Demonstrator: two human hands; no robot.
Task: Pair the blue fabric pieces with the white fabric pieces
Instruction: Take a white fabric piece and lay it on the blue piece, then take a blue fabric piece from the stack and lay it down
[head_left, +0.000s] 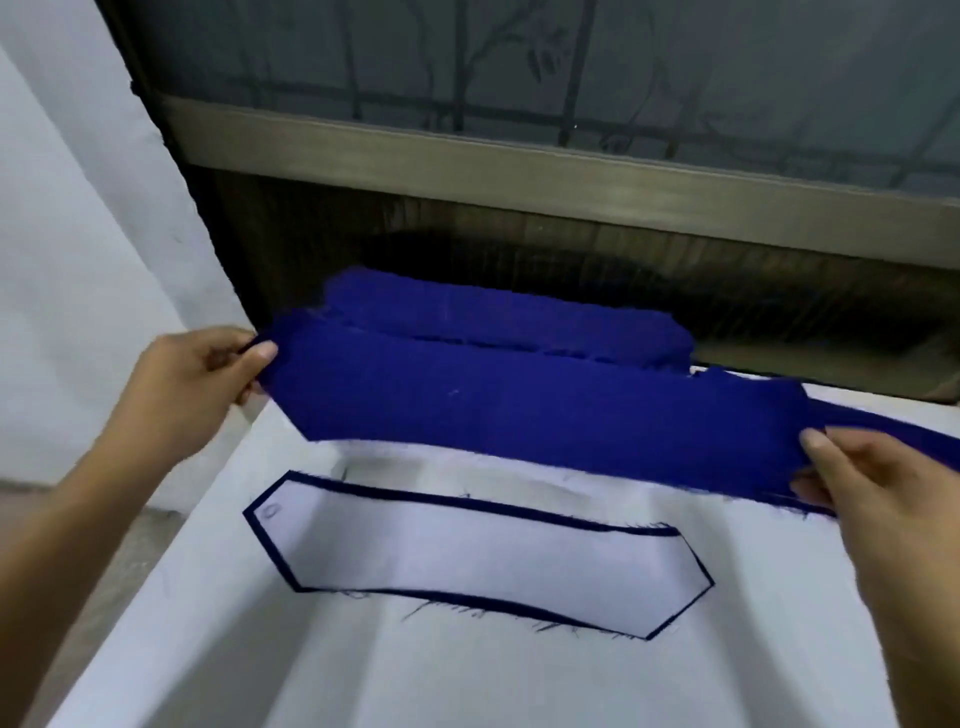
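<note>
Both hands pinching blue fabric piece (519, 405) by its ends: left hand (192, 384) at left tip, right hand (872, 488) at right edge, cloth stretched over white-covered table (467, 675). Behind it, stack of blue pieces (493, 317) at far table edge. Nearer me, white fabric piece (478, 556) lies on blue one, only dark rim showing — one pair done. Step, my read: placing next blue piece. Next move needs flat lay-down beside that pair, then matching white piece on top, edges aligned — no loose white piece in view.
</note>
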